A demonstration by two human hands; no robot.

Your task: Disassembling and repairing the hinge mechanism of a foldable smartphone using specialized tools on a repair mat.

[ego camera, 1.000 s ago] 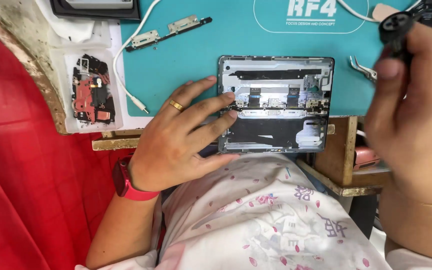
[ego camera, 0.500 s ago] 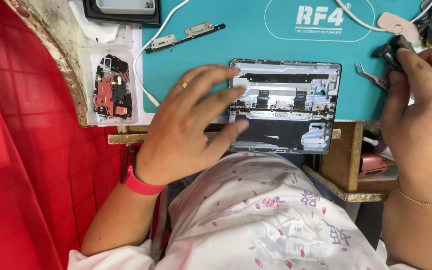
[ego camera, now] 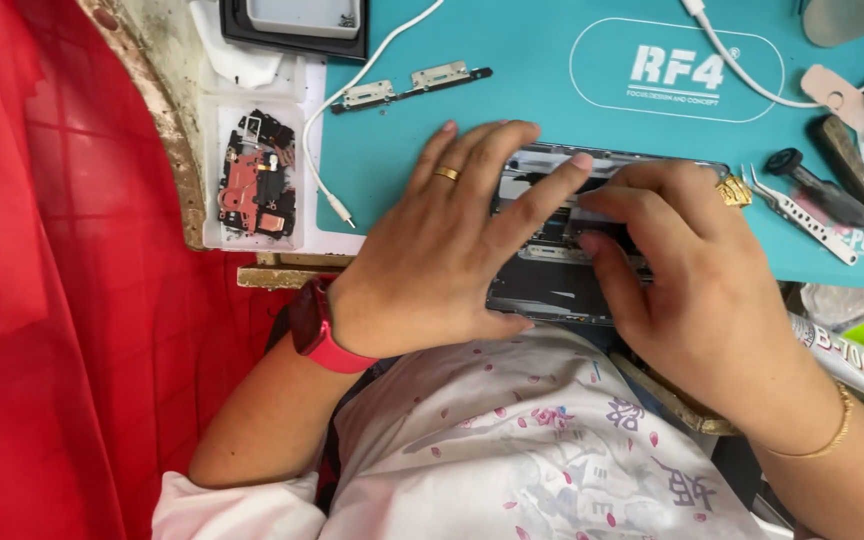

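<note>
Nearest the camera, a white floral-print garment across the lap, red fabric draped to the left.

Just beyond, at the near edge of the teal work mat, an opened grey phone chassis with its internals exposed, long axis running left to right along that edge, mostly hidden under both hands.

Left hand, gold ring and red wrist band, spread flat and wide over the chassis's left half, fingers reaching up and rightward across it, gripping nothing, simply pressing down.

Right hand laid on the right half, fingers curled leftward so the tips meet the middle of the board, close against the left index finger; whether anything small is pinched beneath, cannot tell.

Both hands already in contact, the right one's tips the ones closest to the exposed centre strip.

Right of the hands, metal tweezers and a black-handled screwdriver on the mat's right edge; a glue tube off it.

Farther left, a clear tray of red and black phone parts; a white cable and two small metal brackets toward the far edge.
</note>
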